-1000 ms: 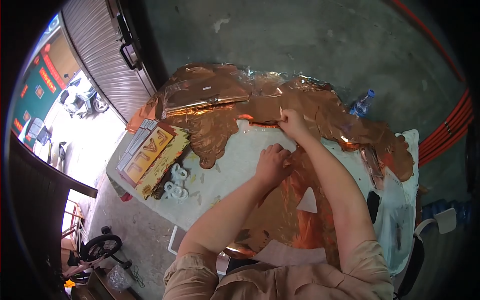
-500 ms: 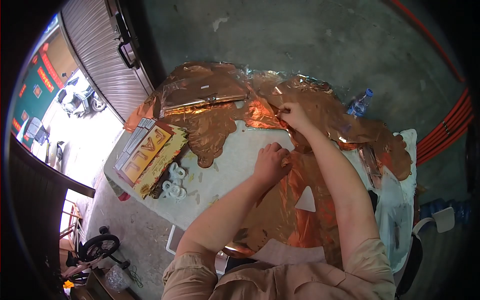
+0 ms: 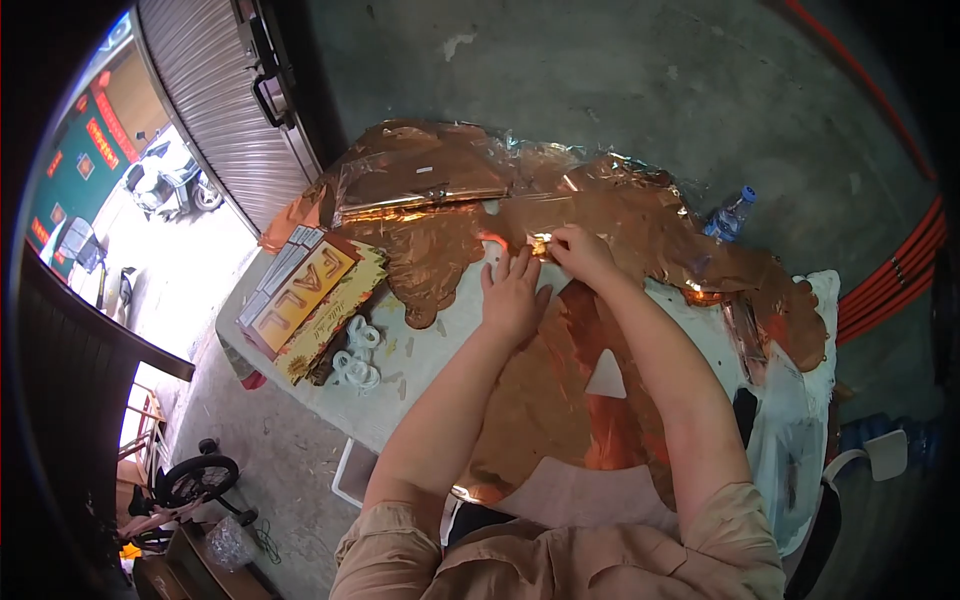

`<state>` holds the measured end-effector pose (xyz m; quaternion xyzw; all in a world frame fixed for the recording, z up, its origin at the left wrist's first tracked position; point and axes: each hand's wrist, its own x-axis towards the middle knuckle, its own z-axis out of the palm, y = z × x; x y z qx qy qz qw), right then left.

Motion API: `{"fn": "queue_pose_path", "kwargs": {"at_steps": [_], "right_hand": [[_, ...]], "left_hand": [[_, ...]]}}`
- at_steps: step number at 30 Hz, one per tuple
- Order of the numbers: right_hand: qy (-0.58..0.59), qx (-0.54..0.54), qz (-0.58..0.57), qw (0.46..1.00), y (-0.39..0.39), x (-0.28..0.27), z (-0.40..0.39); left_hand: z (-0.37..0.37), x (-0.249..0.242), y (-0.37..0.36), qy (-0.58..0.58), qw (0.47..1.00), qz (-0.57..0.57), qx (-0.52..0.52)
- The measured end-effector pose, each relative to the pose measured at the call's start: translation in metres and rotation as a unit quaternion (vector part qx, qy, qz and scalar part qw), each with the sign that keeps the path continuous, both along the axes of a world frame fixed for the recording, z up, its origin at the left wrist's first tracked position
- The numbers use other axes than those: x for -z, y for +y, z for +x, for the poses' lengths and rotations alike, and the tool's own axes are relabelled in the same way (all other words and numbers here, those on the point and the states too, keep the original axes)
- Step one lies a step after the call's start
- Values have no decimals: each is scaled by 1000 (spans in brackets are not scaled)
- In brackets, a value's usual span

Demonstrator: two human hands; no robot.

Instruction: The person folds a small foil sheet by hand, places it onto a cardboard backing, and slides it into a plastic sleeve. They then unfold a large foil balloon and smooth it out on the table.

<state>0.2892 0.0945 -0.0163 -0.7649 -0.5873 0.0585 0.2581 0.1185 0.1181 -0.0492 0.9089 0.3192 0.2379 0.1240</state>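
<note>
Toward twelve o'clock on the pale table [image 3: 425, 350], copper-coloured foil [image 3: 560, 213] lies rumpled, its near edge running between the two hands. The right hand [image 3: 582, 256] appears to pinch that edge; the left hand [image 3: 514, 300], at its eight o'clock, is spread, fingertips close to the edge, though I cannot tell whether they touch. Judging by this, the step in hand is working along the foil's edge, and the next move calls for a steady pinch, with the left fingers ready to brace the thin film. Against half a second ago, the left hand has opened from a loose curl and shifted toward ten o'clock, and the bright orange fold beside the right fingertips now shows mostly brown.
</note>
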Motion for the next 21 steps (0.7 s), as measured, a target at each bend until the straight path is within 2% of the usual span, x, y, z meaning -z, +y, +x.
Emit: {"fn": "queue_pose_path", "kwargs": {"at_steps": [1,3,5,7,9,11,12,13,15,16,18,19,21], "right_hand": [[0,-1,0,1000,3,4,7],[101,-28,67,992,12,14,32],[13,-56,200,978,15,4,60],[167,118,68,976,-9,-71,51],[282,116,138,942,-11,-98,102],[310,165,215,911,-32,-150,115],[285,171,272,903,-39,-164,134],[302,162,324,882,-47,-183,141],[153,156,392,894,-62,-210,179],[149,161,395,892,-69,-221,191],[103,83,527,839,-82,-244,204],[101,87,529,838,-91,-257,203],[227,-24,598,768,-105,-282,195]], "left_hand": [[1,2,-1,0,1000,0,-1],[3,4,-3,58,998,33,-10],[0,-3,-4,72,997,22,-4],[1,-2,-5,83,997,7,-3],[1,-1,-4,77,997,3,-1],[1,-3,-4,69,998,-4,-4],[0,-4,-4,68,998,-2,1],[0,-4,-3,71,997,3,-4],[0,-5,-4,74,997,10,-10],[0,-6,-5,72,997,12,-3],[-1,-9,-5,76,997,3,-7],[-1,-9,-4,81,997,-1,-6],[-1,-9,-3,81,997,4,-4]]}}
